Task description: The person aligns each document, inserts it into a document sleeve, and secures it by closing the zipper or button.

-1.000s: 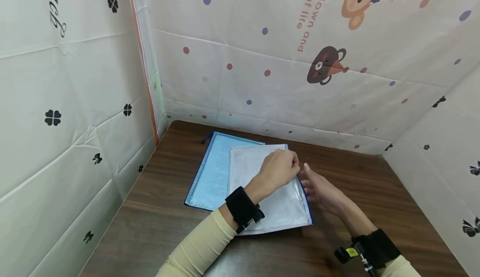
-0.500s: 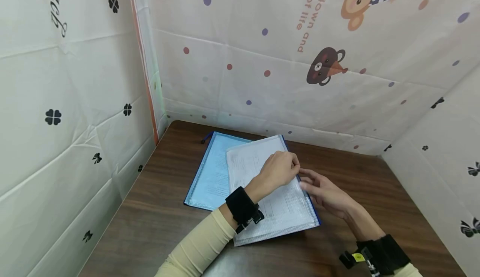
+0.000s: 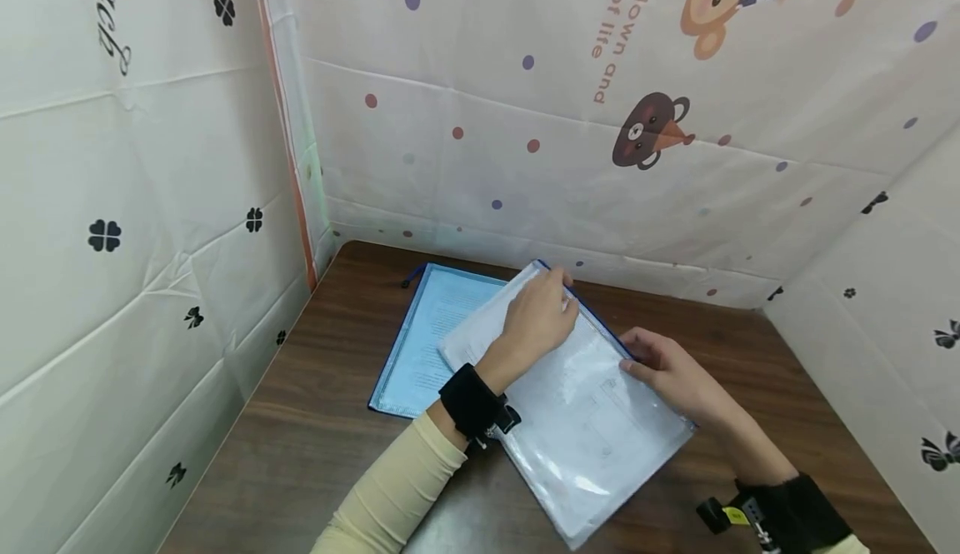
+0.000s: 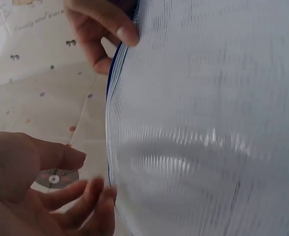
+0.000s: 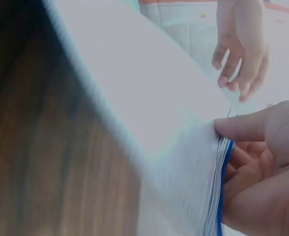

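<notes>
A clear mesh zip pouch (image 3: pixel 592 421) with printed sheets inside and a blue trim is lifted at a slant over the brown table (image 3: pixel 300 462). My left hand (image 3: pixel 536 316) holds its far top corner with fingers curled at the edge; in the left wrist view these fingertips (image 4: pixel 97 199) touch the pouch (image 4: pixel 203 123) rim. My right hand (image 3: pixel 660 362) pinches the right edge, thumb (image 5: pixel 242 129) on top of the blue trim and fingers underneath. A second, blue pouch (image 3: pixel 423 346) lies flat on the table, partly under the lifted one.
Patterned fabric walls (image 3: pixel 150 204) close in the table on the left, back and right. Bare wood shows in front of the pouches and to the right (image 3: pixel 757 371) of my right hand.
The clear pouch has been lifted off the blue one and turned clockwise, its near end swinging right. My left hand moved to the far corner; my right hand took hold of the right edge.
</notes>
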